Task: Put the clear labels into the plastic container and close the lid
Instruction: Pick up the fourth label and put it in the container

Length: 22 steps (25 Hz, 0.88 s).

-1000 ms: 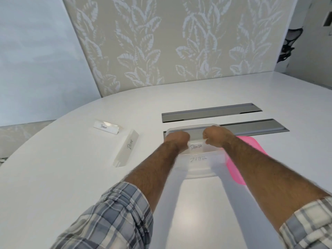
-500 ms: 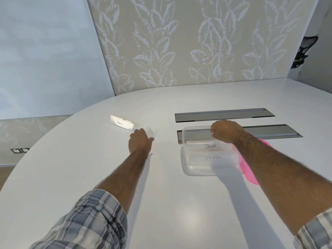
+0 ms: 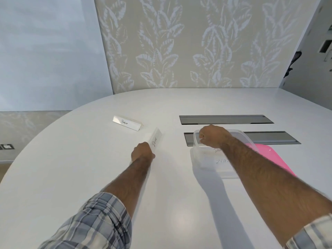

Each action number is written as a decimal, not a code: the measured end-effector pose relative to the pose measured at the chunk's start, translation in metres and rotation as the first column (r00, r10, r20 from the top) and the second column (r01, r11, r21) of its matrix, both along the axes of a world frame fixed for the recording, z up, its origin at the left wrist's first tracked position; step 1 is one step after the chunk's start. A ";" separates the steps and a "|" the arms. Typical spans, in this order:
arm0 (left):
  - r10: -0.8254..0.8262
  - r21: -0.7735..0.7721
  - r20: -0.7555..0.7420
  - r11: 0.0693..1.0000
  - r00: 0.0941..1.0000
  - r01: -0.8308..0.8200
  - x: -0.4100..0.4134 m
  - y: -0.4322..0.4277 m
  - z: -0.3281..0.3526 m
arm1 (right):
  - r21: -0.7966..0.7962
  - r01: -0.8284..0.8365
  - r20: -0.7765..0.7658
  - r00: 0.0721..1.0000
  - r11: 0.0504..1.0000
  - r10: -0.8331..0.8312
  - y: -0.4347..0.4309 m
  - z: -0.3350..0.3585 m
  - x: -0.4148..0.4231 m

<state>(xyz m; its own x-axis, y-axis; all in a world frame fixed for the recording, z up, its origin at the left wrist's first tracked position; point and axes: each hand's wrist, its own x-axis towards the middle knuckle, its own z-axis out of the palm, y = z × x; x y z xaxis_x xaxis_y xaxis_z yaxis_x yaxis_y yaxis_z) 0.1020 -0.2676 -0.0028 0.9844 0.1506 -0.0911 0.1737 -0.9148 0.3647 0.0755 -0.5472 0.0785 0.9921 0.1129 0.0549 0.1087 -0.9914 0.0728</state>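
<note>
— what's the surface here?
— a white table [image 3: 89, 177] with a rounded edge, glossy enough to carry a soft glare.
— anything set into it?
— two long grey recessed slots: the far slot [image 3: 225, 119] and the near slot [image 3: 269, 137], parallel and close together.
— and behind?
— a beige wall panel [image 3: 188, 42] patterned with pale leaves, a plain pale wall [image 3: 45, 51] to its left. a dark office chair [image 3: 293, 60] shows partly at the right edge.
— lower left?
— a small socket plate [image 3: 6, 146], blurred.
</note>
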 end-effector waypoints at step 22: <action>-0.467 -0.048 0.146 0.877 0.872 0.478 0.025 0.110 0.059 | -0.050 -0.069 -0.005 0.998 0.996 0.069 0.145 0.017 0.027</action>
<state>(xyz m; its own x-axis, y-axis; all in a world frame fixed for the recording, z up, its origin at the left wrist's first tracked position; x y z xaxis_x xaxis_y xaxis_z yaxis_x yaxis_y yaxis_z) 0.1265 -0.1578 0.0560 0.9401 -0.3377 0.0460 -0.3238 -0.8429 0.4296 0.1024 -0.4017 0.0952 0.9819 0.1839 0.0446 0.1773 -0.9766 0.1219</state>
